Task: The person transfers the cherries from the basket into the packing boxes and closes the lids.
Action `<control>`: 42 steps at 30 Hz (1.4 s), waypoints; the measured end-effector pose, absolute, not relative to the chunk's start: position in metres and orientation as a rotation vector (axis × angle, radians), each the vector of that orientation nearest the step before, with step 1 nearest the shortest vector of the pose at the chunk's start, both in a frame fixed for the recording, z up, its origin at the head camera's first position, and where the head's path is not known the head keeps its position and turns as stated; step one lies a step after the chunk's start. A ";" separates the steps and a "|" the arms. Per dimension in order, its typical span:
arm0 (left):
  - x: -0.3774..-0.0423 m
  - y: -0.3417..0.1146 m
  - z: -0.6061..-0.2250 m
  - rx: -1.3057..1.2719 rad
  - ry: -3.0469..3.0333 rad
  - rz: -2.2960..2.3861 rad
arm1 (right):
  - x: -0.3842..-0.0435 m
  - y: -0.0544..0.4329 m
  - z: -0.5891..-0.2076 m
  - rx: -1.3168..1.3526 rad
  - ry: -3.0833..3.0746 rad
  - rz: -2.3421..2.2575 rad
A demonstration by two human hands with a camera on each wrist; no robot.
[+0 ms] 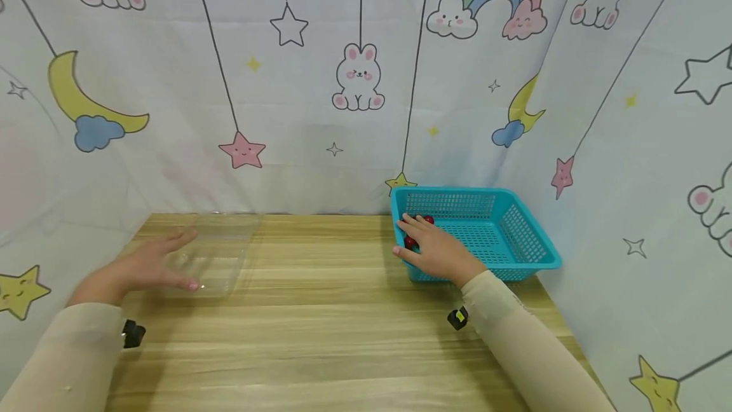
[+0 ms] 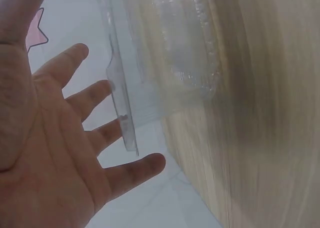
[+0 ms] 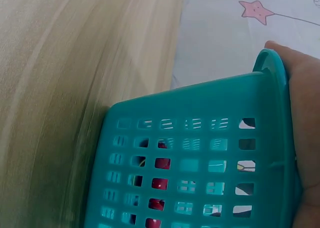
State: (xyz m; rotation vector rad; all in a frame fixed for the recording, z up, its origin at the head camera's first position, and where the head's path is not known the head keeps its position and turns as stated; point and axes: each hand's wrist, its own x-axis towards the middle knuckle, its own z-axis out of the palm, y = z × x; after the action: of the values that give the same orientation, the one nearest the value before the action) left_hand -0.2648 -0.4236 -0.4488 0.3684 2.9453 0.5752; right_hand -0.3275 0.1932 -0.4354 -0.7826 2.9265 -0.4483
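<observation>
My left hand (image 1: 147, 264) is spread wide at the left side of a clear plastic container (image 1: 220, 254). In the left wrist view its fingertips (image 2: 102, 90) overlap the container's thin rim (image 2: 122, 108). On the right, my right hand (image 1: 437, 250) reaches over the left end of a turquoise plastic basket (image 1: 534, 224), fingers extended and thumb apart. Glossy dark red round fruits (image 1: 429, 219) lie beneath and beside its fingers, partly hidden. Through the basket's slots, the right wrist view shows several red fruits (image 3: 160, 183), with the hand at the rim above them.
A wood-grain table (image 1: 320, 336) carries both containers. A white curtain (image 1: 309, 107) printed with rabbits, stars and moons hangs behind and along the sides. The basket stands near the table's right edge, the clear container at the back left.
</observation>
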 end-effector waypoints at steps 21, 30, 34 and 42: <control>-0.268 -0.353 -0.451 0.420 2.961 0.450 | -0.331 0.186 -0.439 -0.808 2.890 -0.465; -0.270 -0.315 -0.448 0.322 2.901 0.497 | -0.329 0.185 -0.440 -0.796 2.892 -0.478; -0.275 -0.296 -0.449 0.319 2.891 0.506 | -0.329 0.182 -0.441 -0.802 2.889 -0.482; -0.283 -0.265 -0.464 0.329 2.939 0.467 | -0.327 0.173 -0.439 -0.816 2.878 -0.501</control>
State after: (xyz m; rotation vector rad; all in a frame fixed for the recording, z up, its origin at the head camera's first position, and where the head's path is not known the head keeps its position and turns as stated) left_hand -0.2826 -0.2652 -0.4636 0.3286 2.9391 0.4668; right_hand -0.3265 0.1730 -0.4388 -0.8164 2.8778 -0.5007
